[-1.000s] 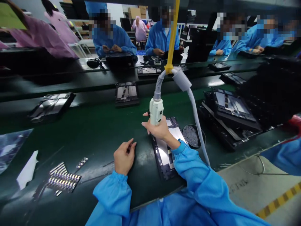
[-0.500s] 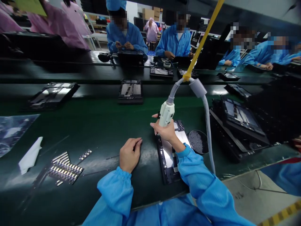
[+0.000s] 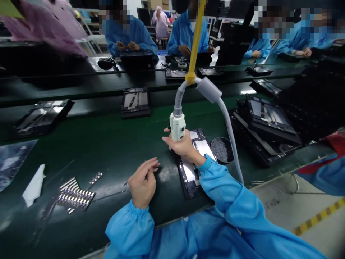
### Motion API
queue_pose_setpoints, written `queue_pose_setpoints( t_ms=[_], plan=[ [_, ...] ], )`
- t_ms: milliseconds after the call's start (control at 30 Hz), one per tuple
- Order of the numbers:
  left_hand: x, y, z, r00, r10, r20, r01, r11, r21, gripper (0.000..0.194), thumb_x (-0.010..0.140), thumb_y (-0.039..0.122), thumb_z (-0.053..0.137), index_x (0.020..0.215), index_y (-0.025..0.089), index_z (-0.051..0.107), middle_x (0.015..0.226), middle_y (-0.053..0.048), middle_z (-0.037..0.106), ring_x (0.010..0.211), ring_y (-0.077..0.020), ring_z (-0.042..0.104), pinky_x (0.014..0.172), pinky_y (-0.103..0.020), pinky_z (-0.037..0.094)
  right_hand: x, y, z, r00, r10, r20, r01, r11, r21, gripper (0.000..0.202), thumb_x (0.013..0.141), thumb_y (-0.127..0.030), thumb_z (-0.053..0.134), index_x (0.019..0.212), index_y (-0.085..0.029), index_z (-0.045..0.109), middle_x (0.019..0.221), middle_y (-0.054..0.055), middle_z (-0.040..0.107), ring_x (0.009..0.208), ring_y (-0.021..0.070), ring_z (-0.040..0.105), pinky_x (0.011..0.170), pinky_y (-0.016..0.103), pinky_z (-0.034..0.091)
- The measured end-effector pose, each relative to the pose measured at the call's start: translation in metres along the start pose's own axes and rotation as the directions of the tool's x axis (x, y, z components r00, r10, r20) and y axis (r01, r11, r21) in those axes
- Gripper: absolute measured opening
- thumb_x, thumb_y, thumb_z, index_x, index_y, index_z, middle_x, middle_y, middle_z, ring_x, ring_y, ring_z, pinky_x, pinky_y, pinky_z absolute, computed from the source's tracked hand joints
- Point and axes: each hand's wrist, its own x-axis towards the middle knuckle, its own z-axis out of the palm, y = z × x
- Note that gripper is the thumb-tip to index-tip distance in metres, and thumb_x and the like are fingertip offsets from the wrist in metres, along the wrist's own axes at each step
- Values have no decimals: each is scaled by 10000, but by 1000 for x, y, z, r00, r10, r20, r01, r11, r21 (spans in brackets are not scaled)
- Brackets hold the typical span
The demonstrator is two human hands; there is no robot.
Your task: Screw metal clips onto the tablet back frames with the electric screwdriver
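My right hand (image 3: 182, 144) is wrapped round a pale green electric screwdriver (image 3: 177, 126), whose grey cable rises to a yellow strap (image 3: 196, 39). The tool stands roughly upright over the upper left part of an opened black tablet-like device (image 3: 191, 172); its tip is hidden behind the hand. Just left of the device, my left hand (image 3: 143, 181) rests on the green table with its fingers slightly bent and the thumb apart, holding nothing visible. A round black dish of small parts (image 3: 221, 150) sits at the device's right side.
Strips of small metallic parts (image 3: 75, 196), white paper (image 3: 34, 185) and a clear plastic bag (image 3: 14, 160) lie left. More devices (image 3: 136, 102) stand farther back; others are stacked (image 3: 269, 118) at the right. Several people in blue work across the line.
The view has shifted, so most things appear farther left. My left hand has turned slightly and its fingers have loosened. My right hand still holds the screwdriver, now more upright.
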Motion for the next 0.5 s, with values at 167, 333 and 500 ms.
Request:
queue_pose_setpoints(
  t_ms=[167, 333, 500],
  plan=[
    [-28, 37, 4, 886, 354, 298, -376, 927, 15, 304, 917, 127, 448, 1116, 167, 675, 1139, -86, 716, 1061, -190, 678, 954, -335, 566, 0, -38, -24, 996, -77, -39, 79, 995, 59, 249, 769, -298, 697, 996, -215, 637, 522, -66, 539, 472, 134, 536, 593, 325, 539],
    [-55, 64, 33, 632, 621, 463, -662, 743, -92, 324, 922, 306, 539, 1141, 88, 635, 1124, -130, 715, 1108, -247, 652, 969, -383, 562, -20, -47, -67, 986, -99, -135, 115, 987, 115, 338, 765, -258, 748, 1073, -230, 612, 524, -71, 548, 473, 133, 552, 607, 324, 550],
    [2, 13, 64, 693, 545, 472, -643, 763, 64, 311, 912, 285, 546, 1163, 126, 639, 1089, -144, 718, 1054, -220, 672, 988, -366, 543, -41, -26, -90, 990, 9, -143, 39, 943, 330, 404, 769, -369, 742, 1125, -228, 616, 962, 85, 709, 777, 219, 707, 742, 389, 581]
  ],
)
